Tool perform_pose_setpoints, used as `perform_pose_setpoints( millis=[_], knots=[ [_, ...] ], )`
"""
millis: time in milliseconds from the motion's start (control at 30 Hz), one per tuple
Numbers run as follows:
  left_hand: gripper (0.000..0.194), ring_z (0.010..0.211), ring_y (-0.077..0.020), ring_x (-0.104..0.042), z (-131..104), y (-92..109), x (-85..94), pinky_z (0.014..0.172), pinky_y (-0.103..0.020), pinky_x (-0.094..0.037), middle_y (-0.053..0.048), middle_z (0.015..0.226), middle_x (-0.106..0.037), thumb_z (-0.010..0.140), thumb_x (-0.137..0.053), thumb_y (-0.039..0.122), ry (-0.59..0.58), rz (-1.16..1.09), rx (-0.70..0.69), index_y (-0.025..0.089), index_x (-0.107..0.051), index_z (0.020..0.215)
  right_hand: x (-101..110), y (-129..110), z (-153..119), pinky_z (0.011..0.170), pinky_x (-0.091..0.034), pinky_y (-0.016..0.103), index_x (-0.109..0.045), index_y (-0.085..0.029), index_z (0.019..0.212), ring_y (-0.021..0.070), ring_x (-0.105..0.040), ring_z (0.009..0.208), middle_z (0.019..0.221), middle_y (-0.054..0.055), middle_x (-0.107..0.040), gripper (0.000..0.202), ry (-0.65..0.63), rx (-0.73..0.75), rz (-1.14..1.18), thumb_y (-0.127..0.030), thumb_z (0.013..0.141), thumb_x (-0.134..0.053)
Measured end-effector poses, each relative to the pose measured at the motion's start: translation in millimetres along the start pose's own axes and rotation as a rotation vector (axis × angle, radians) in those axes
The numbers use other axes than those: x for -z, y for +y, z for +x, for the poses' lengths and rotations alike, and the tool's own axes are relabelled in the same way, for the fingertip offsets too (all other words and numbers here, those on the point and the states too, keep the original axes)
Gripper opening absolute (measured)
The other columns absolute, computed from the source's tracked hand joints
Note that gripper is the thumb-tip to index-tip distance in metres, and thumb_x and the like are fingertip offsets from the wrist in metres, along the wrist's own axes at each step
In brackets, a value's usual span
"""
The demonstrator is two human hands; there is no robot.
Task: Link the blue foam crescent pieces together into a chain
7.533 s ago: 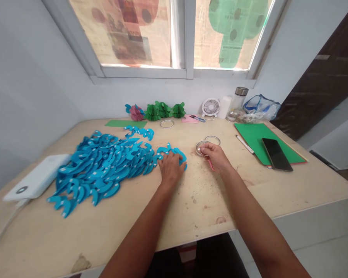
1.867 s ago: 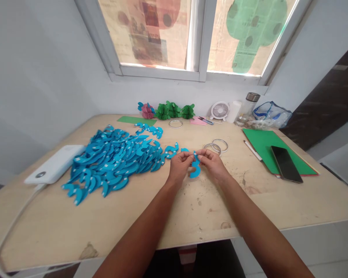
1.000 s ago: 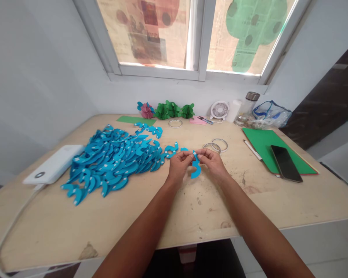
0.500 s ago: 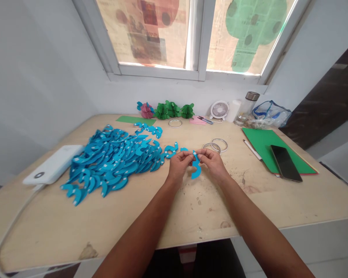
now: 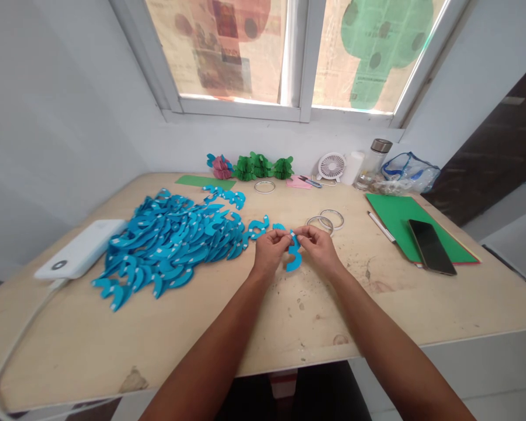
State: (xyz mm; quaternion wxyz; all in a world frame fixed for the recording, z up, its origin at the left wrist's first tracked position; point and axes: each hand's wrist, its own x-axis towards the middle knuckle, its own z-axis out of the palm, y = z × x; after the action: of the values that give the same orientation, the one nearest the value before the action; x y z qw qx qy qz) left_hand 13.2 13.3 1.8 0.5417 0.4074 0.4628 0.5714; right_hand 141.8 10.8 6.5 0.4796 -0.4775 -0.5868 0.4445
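- Left hand (image 5: 270, 254): the thumb and forefinger are pinching the upper end of a curved blue paper piece (image 5: 294, 261); the other fingers are curling inward.
- Right hand (image 5: 319, 250): its thumb and forefinger are likewise closing on that end, near a small white patch, facing the left fingertips almost tip to tip. I am not able to tell how firmly either is pressing.
- Blue paper piece: it is hanging between the hands, its lower curve pointing towards the person. This two-sided pinch is probably steadying a light, floppy strip; whether its lower end is touching the table (image 5: 309, 316), I cannot tell.
- Pile of blue paper (image 5: 175, 240): many similar pieces with white patches are lying heaped on the left, presumably so that the left hand is having them within reach. A few loose pieces (image 5: 258, 228) are lying between heap and hands.
- Two rings (image 5: 342, 220): these, perhaps tape rolls, are lying overlapped just beyond the right hand, apparently placed for easy reach.
- Phone (image 5: 432, 247): it is resting on a green sheet (image 5: 392, 207) at the right, a pen (image 5: 381, 227) lying alongside, all seemingly set aside from the working space.
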Motion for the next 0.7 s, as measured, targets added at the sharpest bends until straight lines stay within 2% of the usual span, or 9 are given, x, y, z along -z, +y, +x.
perform_pose_setpoints(
  millis=[133, 267, 467, 700],
  knots=[
    [0.005, 0.041, -0.0066, -0.048, -0.6, 1.0, -1.0, 0.04, -0.017, -0.041, 0.003, 0.048, -0.055, 0.058, -0.061, 0.017, 0.032, 0.036, -0.021, 0.013, -0.061, 0.06, -2.7, -1.9, -1.5, 0.067, -0.046, 0.028, -0.065, -0.018, 0.088, 0.0151, -0.06, 0.072, 0.085, 0.003, -0.068, 0.02, 0.042, 0.094, -0.177, -0.019, 0.075, -0.049],
    [0.005, 0.041, -0.0072, -0.049, -2.2, 1.6, -2.0, 0.04, -0.017, -0.041, 0.003, 0.048, -0.055, 0.057, -0.061, 0.018, 0.049, 0.051, -0.034, 0.013, -0.061, 0.059, -3.5, 0.0, -1.5, 0.068, -0.046, 0.028, -0.065, -0.019, 0.088, 0.0157, -0.061, 0.076, 0.086, 0.003, -0.068, 0.021, 0.064, 0.144, -0.237, -0.018, 0.077, -0.046],
    [0.004, 0.047, -0.0094, -0.054, -1.5, -0.5, -1.5, 0.043, -0.018, -0.043, 0.002, 0.05, -0.058, 0.058, -0.061, 0.017, 0.037, 0.063, -0.069, 0.014, -0.062, 0.06, -2.5, 1.1, -1.7, 0.067, -0.045, 0.028, -0.065, -0.019, 0.087, 0.0163, -0.06, 0.076, 0.085, 0.003, -0.068, 0.022, 0.093, 0.223, -0.323, -0.018, 0.077, -0.045],
    [0.004, 0.049, -0.0101, -0.056, -1.0, -1.8, -1.5, 0.045, -0.019, -0.045, 0.001, 0.053, -0.06, 0.059, -0.06, 0.018, 0.015, 0.069, -0.093, 0.014, -0.061, 0.06, -3.0, -0.6, -3.2, 0.073, -0.044, 0.03, -0.065, -0.019, 0.085, 0.0181, -0.057, 0.082, 0.086, 0.005, -0.067, 0.024, 0.139, 0.349, -0.487, -0.015, 0.078, -0.043]
  ],
)
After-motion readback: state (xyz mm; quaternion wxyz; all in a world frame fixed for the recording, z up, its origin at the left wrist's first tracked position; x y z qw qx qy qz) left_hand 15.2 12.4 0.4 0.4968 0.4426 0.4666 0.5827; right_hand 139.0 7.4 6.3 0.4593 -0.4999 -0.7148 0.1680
